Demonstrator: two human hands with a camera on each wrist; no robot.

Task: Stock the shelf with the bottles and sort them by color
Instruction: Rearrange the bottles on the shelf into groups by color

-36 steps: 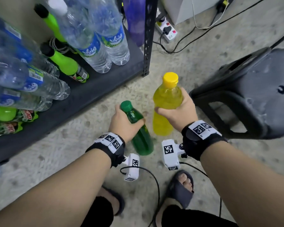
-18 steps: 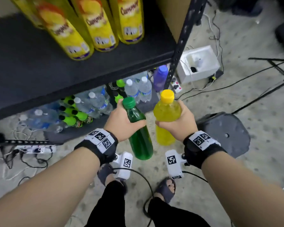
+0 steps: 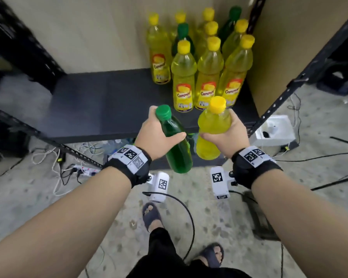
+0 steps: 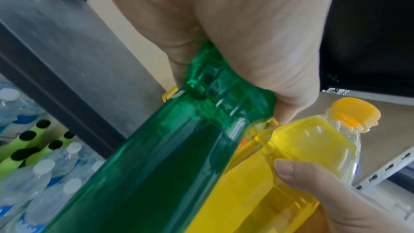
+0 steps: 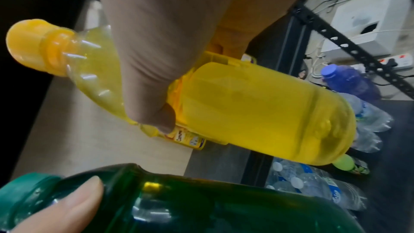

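My left hand [image 3: 159, 135] grips a green bottle [image 3: 176, 145] around its upper body, tilted with its green cap up and to the left. Beside it my right hand [image 3: 227, 137] holds a yellow bottle [image 3: 211, 135] with a yellow cap. Both bottles hang in front of the dark shelf board [image 3: 100, 101], at its front edge. Several yellow bottles [image 3: 207, 73] stand at the board's right end, with two green-capped bottles [image 3: 182, 35] among them. The wrist views show the green bottle [image 4: 156, 166] and the yellow bottle [image 5: 257, 112] close up in my fingers.
The left part of the shelf board is bare. Black shelf posts [image 3: 301, 77] rise on the right and left. Below, a lower shelf holds water bottles [image 4: 33, 183] and lime-green bottles [image 4: 29, 146]. Cables, a power strip [image 3: 84, 170] and a white box [image 3: 273, 131] lie on the floor.
Both hands have lifted the two bottles from near the floor and the lower shelf up to the upper shelf's front edge. The view has risen with them.
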